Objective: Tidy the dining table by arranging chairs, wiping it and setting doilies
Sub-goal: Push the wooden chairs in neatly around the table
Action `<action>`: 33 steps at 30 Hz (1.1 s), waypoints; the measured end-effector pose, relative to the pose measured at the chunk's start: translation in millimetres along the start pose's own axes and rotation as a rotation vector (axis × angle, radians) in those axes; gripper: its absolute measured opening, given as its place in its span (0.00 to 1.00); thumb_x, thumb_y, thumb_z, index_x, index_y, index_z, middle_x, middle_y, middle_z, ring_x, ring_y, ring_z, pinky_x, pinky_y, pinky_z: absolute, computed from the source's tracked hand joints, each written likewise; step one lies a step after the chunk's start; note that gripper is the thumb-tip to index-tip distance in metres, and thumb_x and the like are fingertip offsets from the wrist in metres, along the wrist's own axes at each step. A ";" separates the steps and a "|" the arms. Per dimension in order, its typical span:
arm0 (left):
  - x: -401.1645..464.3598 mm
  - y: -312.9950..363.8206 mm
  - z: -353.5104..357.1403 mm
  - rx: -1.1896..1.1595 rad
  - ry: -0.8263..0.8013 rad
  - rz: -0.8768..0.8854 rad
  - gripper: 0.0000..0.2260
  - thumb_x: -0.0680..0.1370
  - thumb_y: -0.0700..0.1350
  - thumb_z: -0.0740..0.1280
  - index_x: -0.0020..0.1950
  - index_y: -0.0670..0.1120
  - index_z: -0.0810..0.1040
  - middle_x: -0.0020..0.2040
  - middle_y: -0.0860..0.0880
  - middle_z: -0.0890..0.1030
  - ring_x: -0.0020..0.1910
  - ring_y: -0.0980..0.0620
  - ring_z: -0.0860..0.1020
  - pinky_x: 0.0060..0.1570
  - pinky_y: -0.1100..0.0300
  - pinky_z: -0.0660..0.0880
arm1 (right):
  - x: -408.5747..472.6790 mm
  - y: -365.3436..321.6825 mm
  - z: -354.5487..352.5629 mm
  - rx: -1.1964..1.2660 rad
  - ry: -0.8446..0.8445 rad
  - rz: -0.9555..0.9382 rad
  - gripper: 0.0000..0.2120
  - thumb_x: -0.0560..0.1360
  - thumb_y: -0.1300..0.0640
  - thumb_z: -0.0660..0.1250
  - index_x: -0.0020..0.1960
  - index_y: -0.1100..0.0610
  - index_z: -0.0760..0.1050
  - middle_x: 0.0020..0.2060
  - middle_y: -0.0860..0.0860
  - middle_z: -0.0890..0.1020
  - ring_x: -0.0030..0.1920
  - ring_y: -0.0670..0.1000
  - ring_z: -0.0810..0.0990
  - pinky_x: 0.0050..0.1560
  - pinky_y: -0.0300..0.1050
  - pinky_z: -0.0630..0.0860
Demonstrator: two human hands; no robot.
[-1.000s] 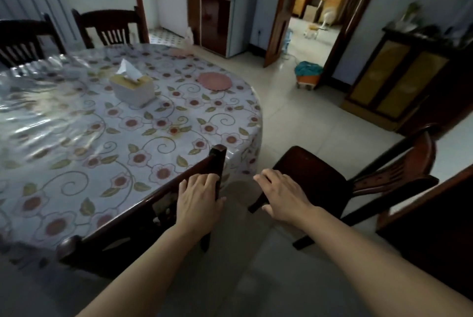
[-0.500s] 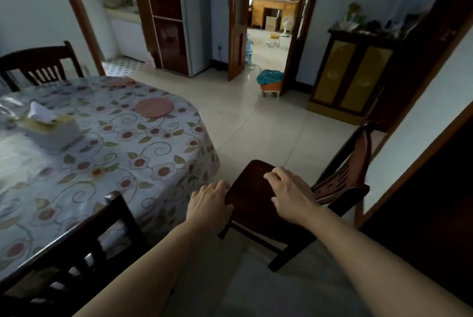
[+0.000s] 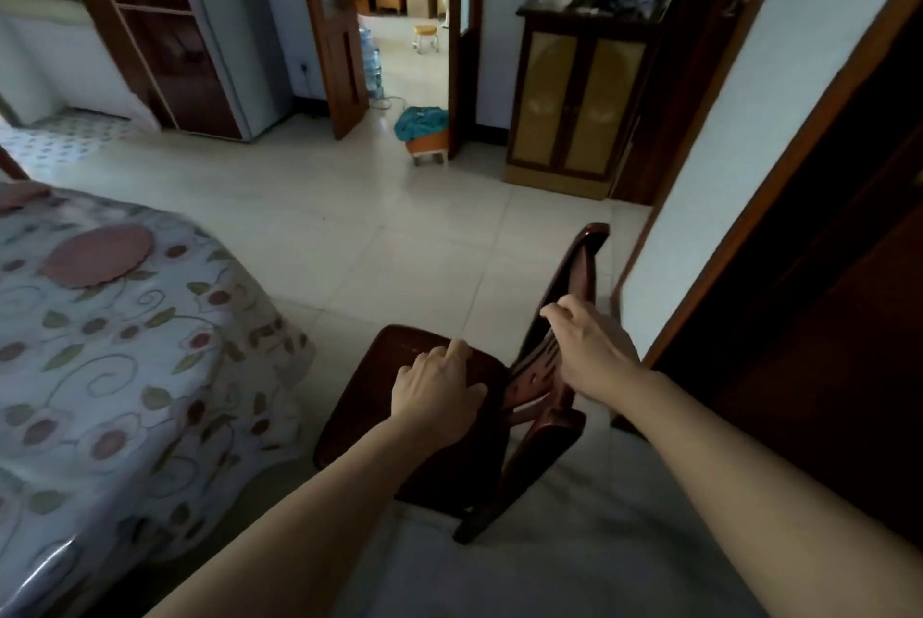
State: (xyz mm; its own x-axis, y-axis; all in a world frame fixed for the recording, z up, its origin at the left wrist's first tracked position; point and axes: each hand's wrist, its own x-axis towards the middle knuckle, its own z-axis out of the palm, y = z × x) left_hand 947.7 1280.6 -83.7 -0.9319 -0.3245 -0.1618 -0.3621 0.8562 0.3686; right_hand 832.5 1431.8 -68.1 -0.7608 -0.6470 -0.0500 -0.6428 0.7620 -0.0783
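Dark wood chair (image 3: 419,422) stands right of the table (image 3: 150,368), apart from its edge and not yet tucked in. Left hand (image 3: 435,388) rests on the seat, fingers curled over its far part; whether it grips cannot be told. Right hand (image 3: 589,353) lies on the backrest, fingers loosely extended along the rail. Chair arranging is judged in progress. One pink doily (image 3: 97,255) lies on the table at far left; wiping shows no sign of being started. A basket (image 3: 427,143) near the far doorway holds teal cloth (image 3: 422,122).
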 end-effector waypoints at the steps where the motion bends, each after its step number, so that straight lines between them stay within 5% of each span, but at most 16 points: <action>1: 9.9 5.5 0.0 0.000 -0.008 0.014 0.20 0.77 0.53 0.62 0.67 0.48 0.65 0.63 0.45 0.74 0.64 0.44 0.71 0.60 0.49 0.66 | 4.2 6.2 0.4 0.003 -0.005 -0.002 0.21 0.70 0.69 0.61 0.62 0.59 0.68 0.60 0.56 0.69 0.46 0.58 0.76 0.42 0.51 0.75; 7: 80.1 53.7 11.2 0.011 -0.122 0.083 0.19 0.76 0.54 0.60 0.63 0.47 0.67 0.61 0.46 0.77 0.61 0.44 0.74 0.55 0.51 0.68 | 31.9 53.1 1.6 -0.030 0.001 -0.010 0.22 0.69 0.72 0.61 0.61 0.59 0.67 0.57 0.57 0.69 0.43 0.55 0.71 0.40 0.47 0.68; 10: 101.2 71.7 23.1 0.054 -0.199 0.072 0.16 0.77 0.56 0.59 0.58 0.47 0.69 0.57 0.45 0.79 0.58 0.44 0.76 0.52 0.51 0.70 | 47.6 73.1 14.4 -0.069 -0.004 -0.091 0.25 0.70 0.70 0.63 0.65 0.58 0.66 0.63 0.57 0.66 0.57 0.56 0.70 0.53 0.47 0.70; 13: 120.1 80.9 38.6 0.065 -0.285 0.031 0.19 0.75 0.61 0.60 0.57 0.48 0.69 0.54 0.46 0.80 0.53 0.44 0.78 0.50 0.51 0.72 | 76.3 96.5 33.0 -0.148 -0.036 -0.206 0.27 0.71 0.65 0.66 0.69 0.57 0.66 0.70 0.57 0.62 0.71 0.58 0.58 0.68 0.51 0.61; 17: 142.6 95.2 51.5 0.046 -0.315 -0.100 0.29 0.69 0.68 0.64 0.61 0.50 0.67 0.55 0.48 0.80 0.53 0.46 0.78 0.48 0.52 0.72 | 118.3 122.5 52.9 -0.171 -0.096 -0.379 0.22 0.71 0.61 0.68 0.64 0.58 0.71 0.71 0.57 0.62 0.75 0.57 0.52 0.73 0.55 0.50; 19: 149.7 105.2 53.8 0.019 -0.301 -0.171 0.29 0.68 0.67 0.65 0.61 0.50 0.68 0.55 0.48 0.79 0.54 0.45 0.78 0.47 0.54 0.70 | 134.9 130.5 57.8 -0.138 -0.076 -0.487 0.15 0.71 0.58 0.68 0.58 0.58 0.76 0.65 0.58 0.71 0.71 0.57 0.62 0.73 0.57 0.49; 21: 151.8 115.8 57.1 0.019 -0.303 -0.228 0.25 0.69 0.63 0.67 0.59 0.50 0.70 0.54 0.47 0.79 0.54 0.45 0.78 0.45 0.56 0.68 | 147.7 135.2 59.2 -0.139 -0.045 -0.619 0.07 0.69 0.59 0.69 0.46 0.56 0.79 0.49 0.55 0.80 0.58 0.57 0.76 0.70 0.59 0.59; 24: 148.8 128.0 63.7 0.039 -0.296 -0.337 0.19 0.70 0.55 0.67 0.57 0.50 0.71 0.52 0.48 0.80 0.52 0.45 0.79 0.44 0.56 0.69 | 161.2 136.1 54.2 -0.165 -0.092 -0.800 0.04 0.64 0.61 0.71 0.36 0.54 0.78 0.34 0.51 0.81 0.40 0.56 0.81 0.48 0.54 0.77; 27: 145.5 130.8 63.8 0.084 -0.246 -0.406 0.13 0.73 0.50 0.64 0.56 0.50 0.74 0.52 0.48 0.80 0.51 0.45 0.79 0.43 0.56 0.70 | 169.8 126.7 45.9 -0.204 -0.134 -0.964 0.03 0.66 0.59 0.71 0.40 0.55 0.78 0.36 0.52 0.81 0.39 0.56 0.79 0.39 0.49 0.73; 33: 139.2 107.8 33.5 0.068 -0.148 -0.503 0.13 0.72 0.54 0.64 0.55 0.53 0.76 0.51 0.49 0.81 0.52 0.44 0.79 0.43 0.56 0.69 | 190.4 93.8 32.5 -0.118 -0.024 -1.104 0.16 0.49 0.54 0.79 0.29 0.52 0.72 0.24 0.46 0.75 0.25 0.50 0.76 0.22 0.36 0.65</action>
State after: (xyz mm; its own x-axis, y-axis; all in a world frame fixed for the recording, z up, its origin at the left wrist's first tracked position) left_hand 779.6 1341.2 -97.2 -0.6289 -0.6460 -0.4326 -0.7572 0.6351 0.1523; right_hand 630.2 1379.2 -117.3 0.2364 -0.9712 -0.0306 -0.9716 -0.2366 0.0040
